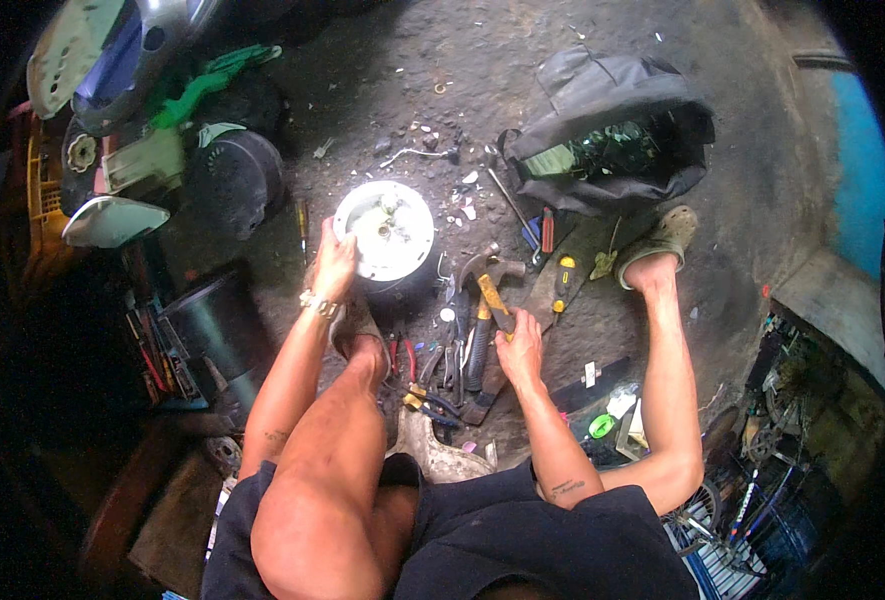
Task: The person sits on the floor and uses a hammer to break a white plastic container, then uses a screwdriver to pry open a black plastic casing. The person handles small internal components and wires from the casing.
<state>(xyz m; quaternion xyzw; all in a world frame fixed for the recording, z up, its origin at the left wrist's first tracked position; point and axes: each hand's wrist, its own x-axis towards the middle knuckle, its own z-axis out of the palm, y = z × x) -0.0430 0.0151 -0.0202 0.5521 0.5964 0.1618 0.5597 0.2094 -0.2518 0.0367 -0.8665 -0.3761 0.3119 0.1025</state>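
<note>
On the left, my left hand [335, 258] grips the near-left rim of a round white basin-like part [409, 252]. Fittings I cannot make out sit in its middle. My right hand [519, 350] is closed round the yellow-and-black handle of a claw hammer [490, 292], whose metal head points away from me. Just left of that handle lies a tool with a black ribbed grip [478, 355]. Pliers with yellow-and-black handles [430, 404] and red-handled pliers [402, 355] lie nearer my left foot. A yellow-and-black screwdriver [562, 283] is to the right of the hammer.
An open dark bag [612, 150] stands at the far right, with a long metal tool [510, 200] beside it. White fragments [465, 205] litter the dark floor. A black bucket-like container [237, 180] and plastic parts [117, 220] crowd the left. Bicycle parts [762, 480] are at the lower right.
</note>
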